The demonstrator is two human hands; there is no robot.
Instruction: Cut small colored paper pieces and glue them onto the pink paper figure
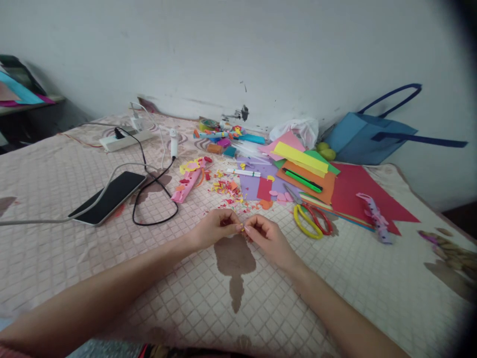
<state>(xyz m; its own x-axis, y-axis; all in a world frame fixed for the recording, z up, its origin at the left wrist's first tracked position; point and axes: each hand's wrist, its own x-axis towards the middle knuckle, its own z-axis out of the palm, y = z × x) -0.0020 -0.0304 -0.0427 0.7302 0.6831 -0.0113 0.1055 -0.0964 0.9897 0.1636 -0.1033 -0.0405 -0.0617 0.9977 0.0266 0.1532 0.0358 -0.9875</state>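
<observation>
My left hand (215, 229) and my right hand (269, 237) meet at the fingertips over the middle of the patterned cloth. Both are closed in a pinch around a tiny yellow piece (242, 229), mostly covered by the fingers; its kind is too small to make out. Just beyond my fingers lies a scatter of red, yellow and orange paper scraps (228, 189). Scissors with yellow and red handles (308, 222) rest to the right of my right hand. Behind the scraps is a purple sheet (249, 185) with a white stick (244, 172) and a red paper rectangle (264, 189) on it.
On the left lie a dark tablet-like device (112, 196), cables and a power strip (126, 141). Coloured sheets, a green cutter (303, 181) and a large red sheet (359, 196) fill the right. A blue bag (367, 136) leans near the wall. A pink strip (188, 185) lies left of the scraps.
</observation>
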